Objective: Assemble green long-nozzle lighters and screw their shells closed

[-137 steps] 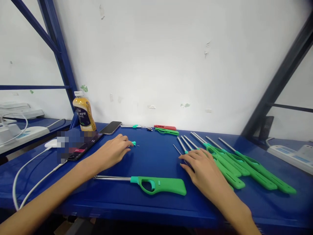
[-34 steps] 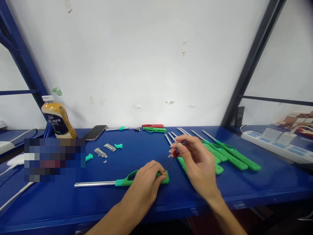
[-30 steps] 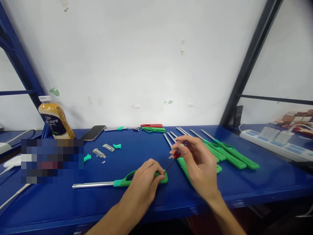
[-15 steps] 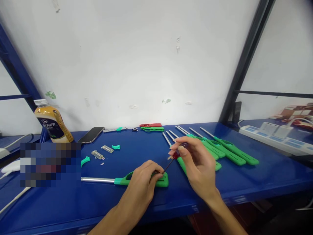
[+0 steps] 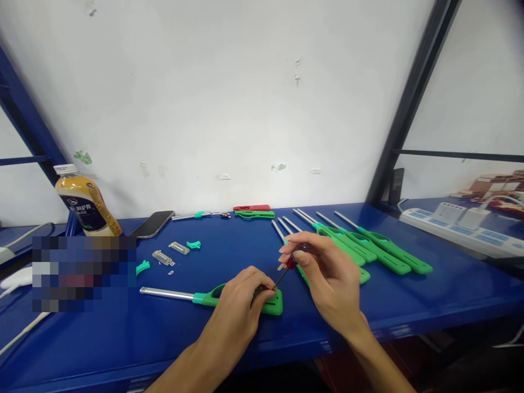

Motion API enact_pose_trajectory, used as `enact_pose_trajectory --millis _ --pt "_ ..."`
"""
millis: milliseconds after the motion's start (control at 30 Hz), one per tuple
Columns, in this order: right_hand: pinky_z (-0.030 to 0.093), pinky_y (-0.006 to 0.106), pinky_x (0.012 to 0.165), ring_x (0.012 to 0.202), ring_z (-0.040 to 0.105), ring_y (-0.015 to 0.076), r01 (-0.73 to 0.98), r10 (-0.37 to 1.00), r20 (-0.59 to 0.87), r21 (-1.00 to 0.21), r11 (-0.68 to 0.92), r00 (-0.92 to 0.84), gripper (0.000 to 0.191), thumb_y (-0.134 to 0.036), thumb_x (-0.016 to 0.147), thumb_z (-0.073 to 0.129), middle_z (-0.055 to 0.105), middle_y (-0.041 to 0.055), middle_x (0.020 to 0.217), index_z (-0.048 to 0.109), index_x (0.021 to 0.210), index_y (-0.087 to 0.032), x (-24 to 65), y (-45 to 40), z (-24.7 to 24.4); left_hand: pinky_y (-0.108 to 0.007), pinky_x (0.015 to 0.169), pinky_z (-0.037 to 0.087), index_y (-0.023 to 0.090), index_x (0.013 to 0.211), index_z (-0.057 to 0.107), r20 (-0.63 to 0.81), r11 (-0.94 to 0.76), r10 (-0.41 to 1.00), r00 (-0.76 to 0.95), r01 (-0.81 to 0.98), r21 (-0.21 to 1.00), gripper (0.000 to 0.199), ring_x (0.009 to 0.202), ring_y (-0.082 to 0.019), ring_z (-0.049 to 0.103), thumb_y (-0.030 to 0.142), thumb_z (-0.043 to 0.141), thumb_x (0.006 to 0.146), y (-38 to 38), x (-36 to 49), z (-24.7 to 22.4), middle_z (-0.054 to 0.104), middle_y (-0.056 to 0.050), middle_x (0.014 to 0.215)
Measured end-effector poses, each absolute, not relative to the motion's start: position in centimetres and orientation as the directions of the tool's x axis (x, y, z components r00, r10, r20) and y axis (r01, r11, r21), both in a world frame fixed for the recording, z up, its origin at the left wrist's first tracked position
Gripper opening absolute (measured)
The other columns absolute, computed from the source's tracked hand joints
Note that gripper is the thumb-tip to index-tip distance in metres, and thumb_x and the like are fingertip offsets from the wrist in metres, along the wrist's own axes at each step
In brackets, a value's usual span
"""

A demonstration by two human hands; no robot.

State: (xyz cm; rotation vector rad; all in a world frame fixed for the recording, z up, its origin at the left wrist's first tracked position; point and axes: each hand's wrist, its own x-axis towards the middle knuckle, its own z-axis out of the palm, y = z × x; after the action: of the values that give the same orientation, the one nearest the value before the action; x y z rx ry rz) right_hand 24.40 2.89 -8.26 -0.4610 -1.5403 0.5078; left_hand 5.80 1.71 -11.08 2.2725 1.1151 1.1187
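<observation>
My left hand (image 5: pixel 243 305) grips the handle of a green long-nosed gas lighter (image 5: pixel 273 303) lying across the front of the table, its metal tube pointing left. Between the fingertips of my right hand (image 5: pixel 333 281) is a small screwdriver (image 5: pixel 292 262) with a dark red handle. Its thin shaft slants down to the lighter's handle beside my left thumb; the tip itself is hidden. Behind my right hand lie several more green lighters (image 5: pixel 391 256), tubes pointing away. Two clear fuel tanks (image 5: pixel 179 248) and a teal trigger (image 5: pixel 194 245) rest at the left.
Along the wall are red and green casing halves (image 5: pixel 254 214) and loose metal tubes (image 5: pixel 186 216). A phone (image 5: pixel 154 224) and a yellow drink bottle (image 5: pixel 88 202) stand at the left, near a blurred-out patch. A white power strip (image 5: pixel 462 225) lies at the right.
The lighter has turned slightly, its tube tip shifting a little up and right. My right hand, with the screwdriver, has tilted slightly; both hands keep their holds.
</observation>
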Motion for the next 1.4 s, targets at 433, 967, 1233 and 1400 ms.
enact_pose_trajectory --millis 433,967,1233,1400 --pt "0.064 0.024 0.075 0.088 0.074 0.0118 0.058 0.546 0.833 -0.543 0.838 -0.089 0.036 -0.015 0.105 0.065 0.078 -0.0032 0.108 0.073 0.132 -0.037 24.26 2.24 -7.72 -0.031 0.086 0.047 0.022 0.093 0.067 0.513 -0.687 0.726 0.457 0.477 0.548 0.019 0.094 -0.02 0.063 0.004 0.064 0.1 1.67 6.1 -11.16 0.069 0.0 0.098" --pt "0.064 0.026 0.074 0.087 0.074 0.0146 0.06 0.574 0.815 -0.571 0.819 -0.072 0.03 -0.018 0.106 0.063 0.077 -0.0006 0.105 0.075 0.128 -0.035 23.84 2.57 -7.66 -0.031 0.082 0.051 0.021 0.093 0.064 0.504 -0.678 0.735 0.454 0.489 0.549 0.021 0.089 -0.019 0.067 0.009 0.052 0.104 2.04 6.22 -11.58 0.067 -0.002 0.096" --pt "0.064 0.026 0.073 0.082 0.072 0.0131 0.054 0.593 0.802 -0.591 0.805 -0.073 0.032 -0.019 0.107 0.06 0.076 -0.0007 0.105 0.074 0.13 -0.036 23.99 2.53 -7.66 -0.029 0.083 0.051 0.02 0.093 0.067 0.499 -0.686 0.727 0.472 0.481 0.545 0.02 0.091 -0.019 0.068 0.01 0.054 0.104 1.93 6.15 -11.11 0.069 -0.002 0.096" --pt "0.064 0.027 0.073 0.081 0.072 0.0138 0.073 0.597 0.798 -0.593 0.802 -0.079 0.031 -0.021 0.108 0.06 0.075 0.0007 0.105 0.074 0.132 -0.035 24.08 2.56 -7.62 -0.029 0.083 0.05 0.021 0.094 0.066 0.491 -0.693 0.721 0.49 0.482 0.537 0.022 0.09 -0.019 0.066 0.011 0.051 0.107 1.8 6.11 -11.12 0.069 -0.002 0.097"
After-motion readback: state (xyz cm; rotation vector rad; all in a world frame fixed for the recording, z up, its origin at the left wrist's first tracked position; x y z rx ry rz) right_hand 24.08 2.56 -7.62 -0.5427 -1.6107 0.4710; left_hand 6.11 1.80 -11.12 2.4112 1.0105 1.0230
